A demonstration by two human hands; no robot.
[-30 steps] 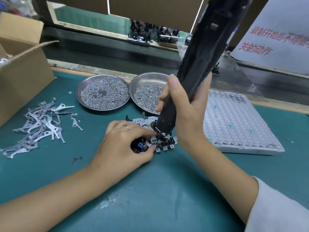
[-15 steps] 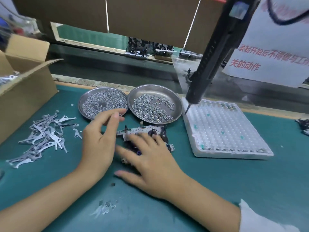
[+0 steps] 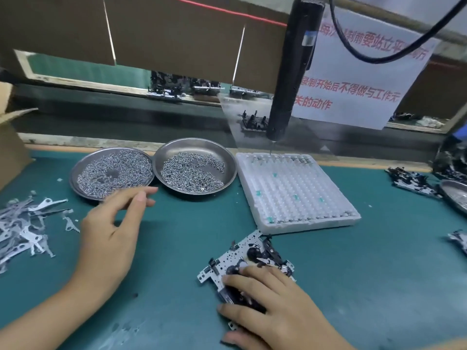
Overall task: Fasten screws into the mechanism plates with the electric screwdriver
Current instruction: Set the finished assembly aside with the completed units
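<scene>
While the electric screwdriver hangs free over the white tray's far edge, the right hand presses flat on the mechanism plate amid open mat; the left hand hovers, fingers loose, near the screw dishes

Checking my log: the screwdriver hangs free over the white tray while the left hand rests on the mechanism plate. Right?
Not quite. The head view shows the right hand resting on the mechanism plate; the left hand hovers near the screw dishes. The screwdriver does hang free over the white tray.
</scene>
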